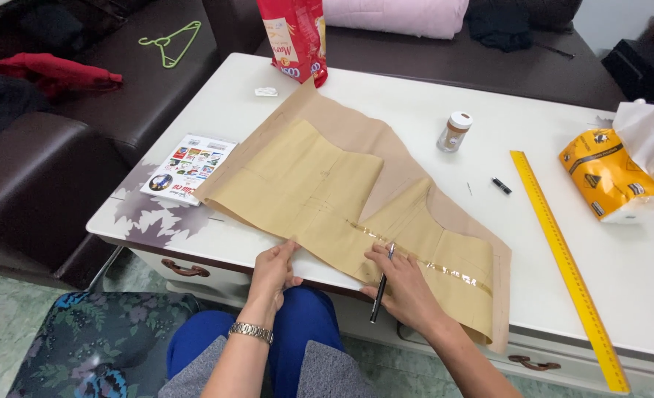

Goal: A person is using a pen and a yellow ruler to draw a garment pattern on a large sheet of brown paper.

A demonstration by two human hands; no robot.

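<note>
A tan paper pattern piece point(305, 184) lies on a larger brown paper sheet point(356, 133) across the white table point(415, 96). A strip of clear tape point(445, 269) runs along the pattern near the front edge. My left hand point(272, 273), with a metal watch on its wrist, presses flat on the pattern's near edge. My right hand point(404, 287) rests on the pattern and holds a dark pen point(381, 291), its tip near the tape.
A yellow ruler point(563, 258) lies at the right, next to a yellow tissue pack point(611, 177). A small jar point(454, 131), a pen cap point(501, 186), a booklet point(188, 168) and a red bag point(294, 37) sit around the paper. Dark sofas surround the table.
</note>
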